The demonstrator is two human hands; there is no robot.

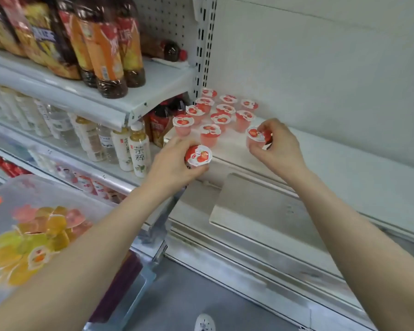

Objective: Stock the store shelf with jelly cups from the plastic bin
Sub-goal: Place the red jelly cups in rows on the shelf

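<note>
Two hands near set-down at frame centre: left hand (172,164) gripping a jelly cup (198,155) at the shelf (320,161) edge, right hand (279,145) pinching a second jelly cup (257,136) beside the stocked rows (220,118); placing them looks next, with the plastic bin (22,191) at lower left holding more.

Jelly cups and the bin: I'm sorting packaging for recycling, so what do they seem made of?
Jelly cups: likely thin clear plastic, pink jelly showing through the walls; glossy printed lids, film or foil. Plastic bin: translucent, frosted-looking plastic; coloured cups show blurred through its wall.
</note>
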